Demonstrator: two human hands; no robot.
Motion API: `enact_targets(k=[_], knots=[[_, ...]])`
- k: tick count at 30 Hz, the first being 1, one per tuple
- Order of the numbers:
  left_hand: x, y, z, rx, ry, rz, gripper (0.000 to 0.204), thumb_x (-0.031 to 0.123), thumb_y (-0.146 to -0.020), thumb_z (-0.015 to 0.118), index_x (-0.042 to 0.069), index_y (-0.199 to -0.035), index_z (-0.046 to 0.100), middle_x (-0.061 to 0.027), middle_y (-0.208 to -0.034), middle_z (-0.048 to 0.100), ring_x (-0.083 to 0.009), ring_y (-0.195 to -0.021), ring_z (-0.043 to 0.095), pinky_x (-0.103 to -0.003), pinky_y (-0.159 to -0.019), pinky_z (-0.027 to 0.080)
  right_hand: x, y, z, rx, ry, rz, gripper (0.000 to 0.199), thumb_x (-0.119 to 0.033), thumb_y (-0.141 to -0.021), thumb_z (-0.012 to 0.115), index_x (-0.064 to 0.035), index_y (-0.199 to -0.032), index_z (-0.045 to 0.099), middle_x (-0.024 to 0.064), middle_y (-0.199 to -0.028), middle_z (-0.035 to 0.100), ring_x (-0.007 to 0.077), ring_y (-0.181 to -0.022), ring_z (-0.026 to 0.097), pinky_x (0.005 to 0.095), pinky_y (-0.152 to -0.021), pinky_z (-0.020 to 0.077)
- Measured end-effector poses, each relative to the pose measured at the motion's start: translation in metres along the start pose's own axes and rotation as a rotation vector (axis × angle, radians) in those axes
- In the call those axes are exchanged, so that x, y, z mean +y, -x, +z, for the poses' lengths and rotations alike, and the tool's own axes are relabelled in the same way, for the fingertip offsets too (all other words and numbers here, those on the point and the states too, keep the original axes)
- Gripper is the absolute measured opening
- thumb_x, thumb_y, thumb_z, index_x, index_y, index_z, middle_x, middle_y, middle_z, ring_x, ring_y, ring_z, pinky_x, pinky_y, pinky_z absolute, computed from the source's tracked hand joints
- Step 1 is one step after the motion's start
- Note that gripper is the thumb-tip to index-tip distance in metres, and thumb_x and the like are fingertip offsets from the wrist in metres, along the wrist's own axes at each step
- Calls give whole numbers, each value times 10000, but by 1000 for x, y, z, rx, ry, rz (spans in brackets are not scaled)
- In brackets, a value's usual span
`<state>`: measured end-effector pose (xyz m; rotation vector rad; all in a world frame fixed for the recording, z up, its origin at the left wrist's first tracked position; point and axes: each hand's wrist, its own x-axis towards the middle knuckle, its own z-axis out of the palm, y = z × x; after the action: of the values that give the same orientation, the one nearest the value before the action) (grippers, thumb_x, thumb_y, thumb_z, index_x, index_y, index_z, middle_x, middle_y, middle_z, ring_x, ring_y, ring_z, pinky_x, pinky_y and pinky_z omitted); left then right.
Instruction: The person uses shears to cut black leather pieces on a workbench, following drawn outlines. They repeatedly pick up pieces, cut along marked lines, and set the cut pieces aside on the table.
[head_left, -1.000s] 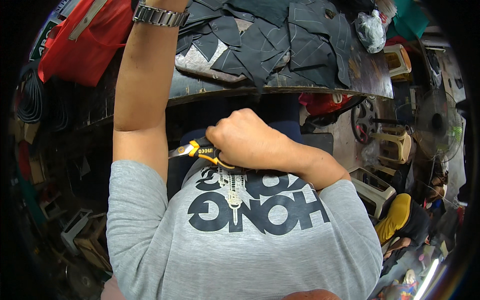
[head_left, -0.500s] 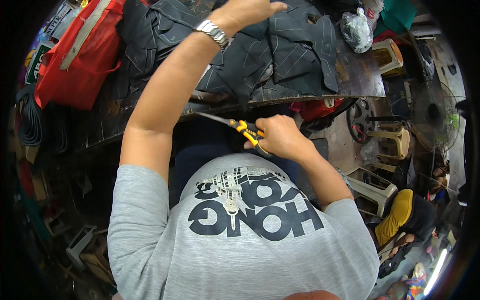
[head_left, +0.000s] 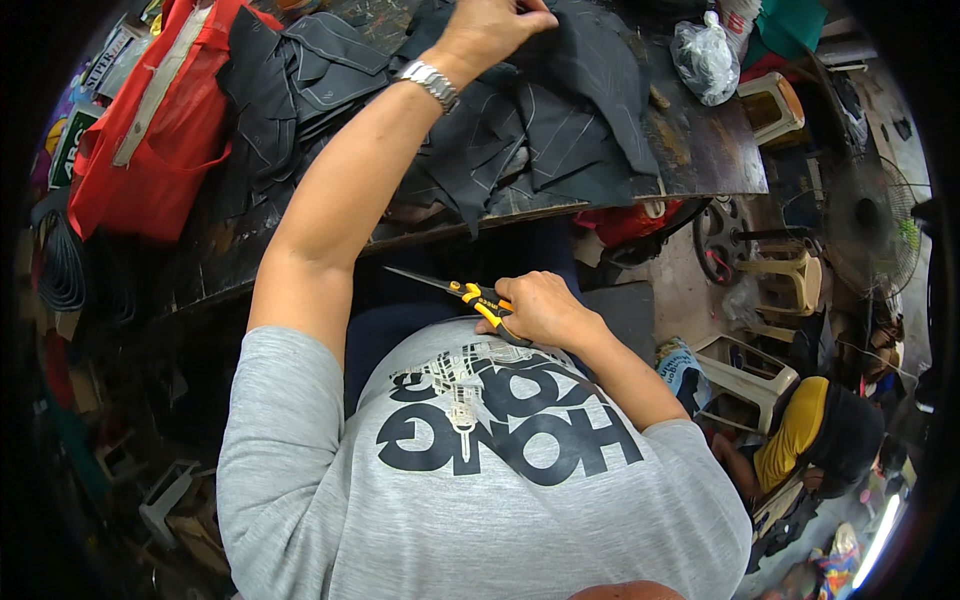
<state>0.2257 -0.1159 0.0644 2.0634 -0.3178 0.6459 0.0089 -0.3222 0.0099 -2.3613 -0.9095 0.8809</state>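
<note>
My left hand (head_left: 492,32) reaches over the table to the far side, its thumb and fingers pinched on a black cut piece (head_left: 590,65) with pale marked outlines. Part of that grip is cut off by the top edge of the view. In front of my belly, below the table edge, my right hand (head_left: 545,310) is wrapped round scissors (head_left: 488,298) with yellow and black handles. Their slim blades point left, away from the cloth. More dark cut pieces (head_left: 325,65) lie overlapping in piles on the table.
The worn dark table (head_left: 715,165) ends just in front of me. A red bag (head_left: 150,130) stands at its left, and a tied clear plastic bag (head_left: 706,60) at its right. Plastic stools (head_left: 790,275), a fan (head_left: 868,220) and another person (head_left: 815,435) are off to the right.
My right hand has drawn the scissors down and a little left, toward my belly. My left hand has shifted slightly left, and the black piece by it has moved and now lies differently.
</note>
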Motion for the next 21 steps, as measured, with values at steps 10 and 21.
enact_targets(k=[10, 21], knots=[[1, 162, -97, 90, 412, -386, 713, 31, -719, 818, 83, -1353, 497, -31, -917, 596, -63, -744, 548, -167, -722, 483, 33, 5, 11, -190, -878, 267, 287, -261, -827, 752, -10, -859, 616, 16, -681, 578, 104, -609, 595, 238, -545, 470], [41, 192, -73, -407, 754, -585, 507, -42, -805, 680, 29, -1302, 608, -89, -1261, 629, -116, -1156, 559, -255, -982, 463, 25, 27, 11, -149, -1124, 123, 452, -471, -873, 646, -20, -869, 627, 49, -758, 615, 118, -654, 595, 224, -610, 458]])
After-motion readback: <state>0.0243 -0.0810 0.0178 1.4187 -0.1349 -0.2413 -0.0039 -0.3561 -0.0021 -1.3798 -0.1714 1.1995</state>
